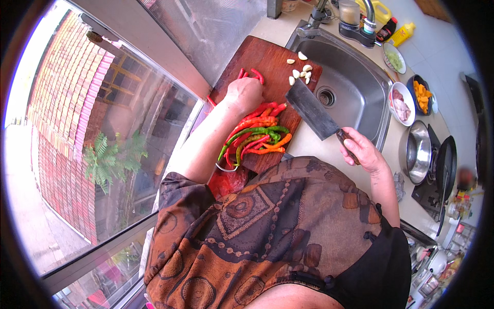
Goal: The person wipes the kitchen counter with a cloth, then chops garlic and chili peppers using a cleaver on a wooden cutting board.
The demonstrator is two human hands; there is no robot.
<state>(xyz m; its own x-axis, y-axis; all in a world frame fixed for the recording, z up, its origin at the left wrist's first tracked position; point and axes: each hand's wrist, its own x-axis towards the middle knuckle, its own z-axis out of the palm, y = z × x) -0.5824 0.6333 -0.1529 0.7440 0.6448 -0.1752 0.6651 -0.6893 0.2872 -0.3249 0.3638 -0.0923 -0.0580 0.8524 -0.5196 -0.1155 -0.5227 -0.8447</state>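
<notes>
My left hand (pixel 245 95) is curled over the wooden cutting board (pixel 262 54), with red chili peppers (pixel 257 75) poking out past its fingers. The fingertips themselves are hidden beneath the hand. In my right hand (pixel 364 150) is the dark handle of a cleaver (pixel 312 110). Its broad blade slants over the board's right edge and the sink rim, its far corner close to several peeled garlic cloves (pixel 296 73). A heap of red, green and orange chili peppers (pixel 256 131) lies on the near part of the board, just below my left hand.
Right of the board is a steel sink (pixel 355 77) with a faucet (pixel 316 19). Along the counter stand a bowl of raw meat (pixel 401 105), a bowl of orange chunks (pixel 422 96), a metal basin (pixel 418 152) and a black pan (pixel 447 166). A window frame (pixel 173 50) borders the left.
</notes>
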